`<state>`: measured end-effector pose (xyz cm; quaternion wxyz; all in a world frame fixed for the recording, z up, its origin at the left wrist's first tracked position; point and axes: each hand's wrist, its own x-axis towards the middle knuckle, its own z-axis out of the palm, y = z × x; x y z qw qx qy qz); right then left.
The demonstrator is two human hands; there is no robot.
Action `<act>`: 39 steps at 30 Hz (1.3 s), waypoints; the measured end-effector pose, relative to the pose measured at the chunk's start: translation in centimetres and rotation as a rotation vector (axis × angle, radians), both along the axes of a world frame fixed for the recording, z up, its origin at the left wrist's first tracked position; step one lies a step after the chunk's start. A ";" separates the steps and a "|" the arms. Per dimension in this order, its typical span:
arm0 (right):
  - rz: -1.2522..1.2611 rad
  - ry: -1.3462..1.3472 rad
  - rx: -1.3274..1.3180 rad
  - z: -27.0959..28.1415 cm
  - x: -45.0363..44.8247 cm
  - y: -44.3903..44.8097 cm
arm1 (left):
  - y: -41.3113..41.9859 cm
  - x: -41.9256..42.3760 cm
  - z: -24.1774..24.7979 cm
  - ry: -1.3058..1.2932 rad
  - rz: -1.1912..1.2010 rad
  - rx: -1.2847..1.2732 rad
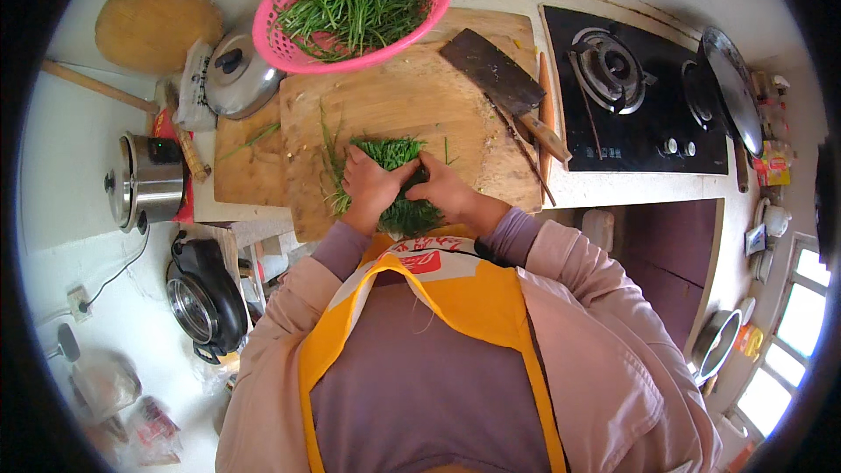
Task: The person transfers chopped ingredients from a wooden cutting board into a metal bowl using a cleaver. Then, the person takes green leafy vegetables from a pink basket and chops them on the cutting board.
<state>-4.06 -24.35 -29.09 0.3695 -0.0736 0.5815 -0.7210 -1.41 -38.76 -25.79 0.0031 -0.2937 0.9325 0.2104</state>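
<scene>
Both hands close around a bundle of green garlic chives (412, 211) at the front of a wooden cutting board (387, 95). My left hand (371, 184) presses the bundle's left side, its thumb reaching across the top. From the right, my right hand (450, 190) grips it, and the two thumbs nearly meet. The far end of the bundle shows cut, even tips; part of its middle is hidden under my fingers. Loose stalks (332, 164) lie left of my left hand. Beyond my right hand, a cleaver (493, 72) with a wooden handle rests on the board.
A pink plastic basket (263, 33) heaped with chives (364, 6) stands at the board's back. Right of the board are a thin stick (525, 154) and a gas hob (657, 138) with a wok (729, 92). A lidded steel pot (243, 82) and a rice cooker (158, 177) stand left.
</scene>
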 end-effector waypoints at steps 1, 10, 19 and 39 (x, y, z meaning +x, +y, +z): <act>0.028 0.029 -0.023 0.4 -0.4 0.4 | 0.0 0.0 0.3 -0.044 0.011 0.046; 0.149 -0.130 -0.024 0.7 -2.4 0.9 | 0.7 -0.1 1.2 -0.048 0.014 0.029; 0.071 -0.327 -0.425 0.2 0.2 0.1 | -1.1 -0.8 2.2 -0.101 -0.165 -0.058; 0.059 -0.457 -0.508 -2.7 2.4 -1.7 | -2.1 -1.1 1.7 -0.038 -0.372 -0.195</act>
